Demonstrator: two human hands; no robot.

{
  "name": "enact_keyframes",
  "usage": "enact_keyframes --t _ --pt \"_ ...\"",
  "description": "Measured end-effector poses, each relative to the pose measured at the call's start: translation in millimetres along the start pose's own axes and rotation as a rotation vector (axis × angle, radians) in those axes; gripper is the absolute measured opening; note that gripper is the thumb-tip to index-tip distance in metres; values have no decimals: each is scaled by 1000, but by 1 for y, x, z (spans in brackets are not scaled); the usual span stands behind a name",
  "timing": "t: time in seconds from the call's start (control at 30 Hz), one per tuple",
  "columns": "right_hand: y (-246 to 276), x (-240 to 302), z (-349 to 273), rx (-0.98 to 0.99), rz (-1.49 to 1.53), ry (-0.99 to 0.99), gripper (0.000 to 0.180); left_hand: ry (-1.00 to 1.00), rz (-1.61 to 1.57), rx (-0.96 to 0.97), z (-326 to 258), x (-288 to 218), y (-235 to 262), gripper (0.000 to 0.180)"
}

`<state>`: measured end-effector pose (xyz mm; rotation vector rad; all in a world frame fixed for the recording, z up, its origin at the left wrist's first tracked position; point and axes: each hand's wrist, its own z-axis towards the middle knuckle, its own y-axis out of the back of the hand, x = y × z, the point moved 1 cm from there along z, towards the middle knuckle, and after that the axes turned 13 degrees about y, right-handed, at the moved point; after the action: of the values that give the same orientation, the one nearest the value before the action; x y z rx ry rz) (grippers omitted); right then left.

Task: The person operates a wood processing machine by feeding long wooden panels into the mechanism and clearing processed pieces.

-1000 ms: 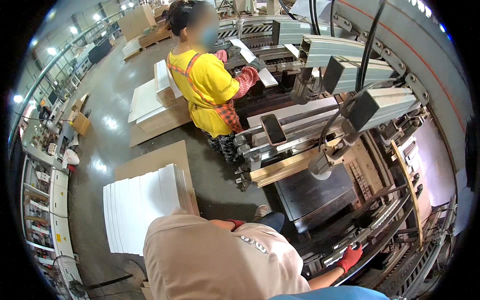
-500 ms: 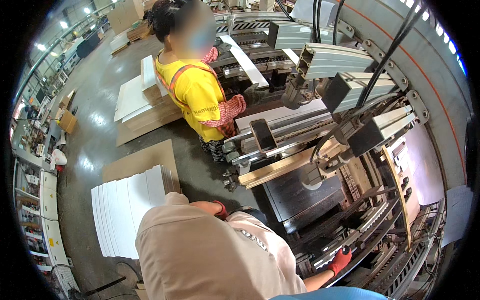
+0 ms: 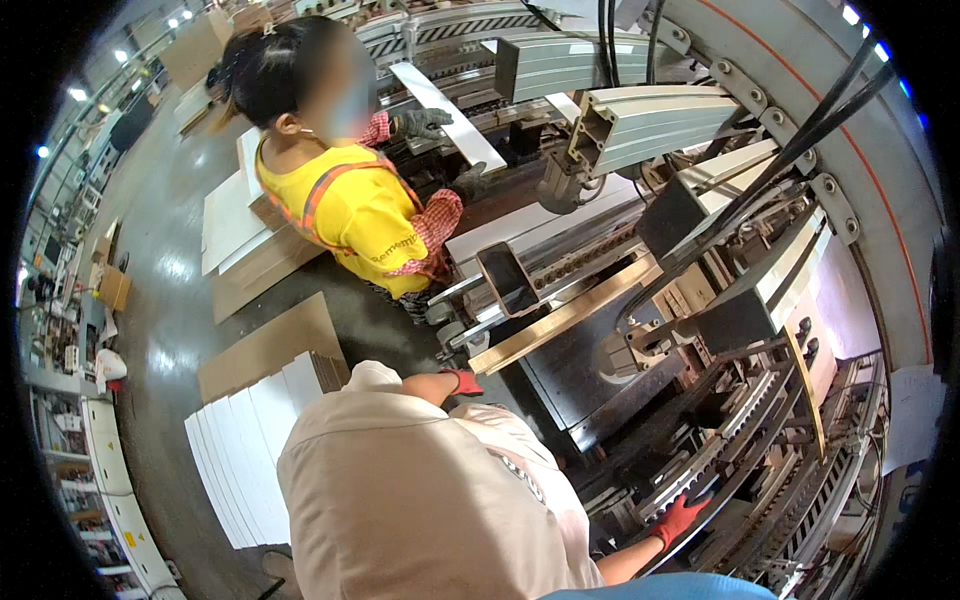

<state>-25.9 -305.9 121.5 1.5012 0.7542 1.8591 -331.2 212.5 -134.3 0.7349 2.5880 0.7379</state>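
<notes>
My left hand, in a red glove, reaches past my beige shirt to the near edge of a large panel machine, just below a pale wooden beam. Its fingers are too small to read. My right hand, also red-gloved, lies with fingers stretched on a metal roller rail at the machine's lower right and holds nothing.
A co-worker in a yellow shirt and grey gloves stands at the machine's far side, handling a long white panel. A stack of white panels and a brown board lie on the floor to my left. More panel stacks lie behind the co-worker.
My left hand has moved forward from beside my body to the machine's edge. My right hand has stayed on the rail. The view has drawn nearer to the co-worker.
</notes>
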Motion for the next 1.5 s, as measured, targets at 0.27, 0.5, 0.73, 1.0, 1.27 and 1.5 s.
enact_keyframes --t 0.27,0.5,0.73,1.0,1.27,1.5 --pt "18 -5 -105 -38 -97 -142 52 -359 -134 303 -6 -170 38 80" --pt "29 -7 -169 -88 -126 -329 46 -819 -28 305 -50 -276 -8 65" --pt "16 -10 -213 -476 143 -409 40 -1257 39 330 -154 -344 -8 66" --pt "24 35 -188 -554 -108 -529 65 -1605 -140 580 -253 -425 0 54" --pt "21 13 -210 -605 -186 -519 59 -1909 -3 430 -310 -480 -67 46" --pt "111 52 -281 -761 -395 -262 42 -1942 599 -183 -302 -478 -116 33"
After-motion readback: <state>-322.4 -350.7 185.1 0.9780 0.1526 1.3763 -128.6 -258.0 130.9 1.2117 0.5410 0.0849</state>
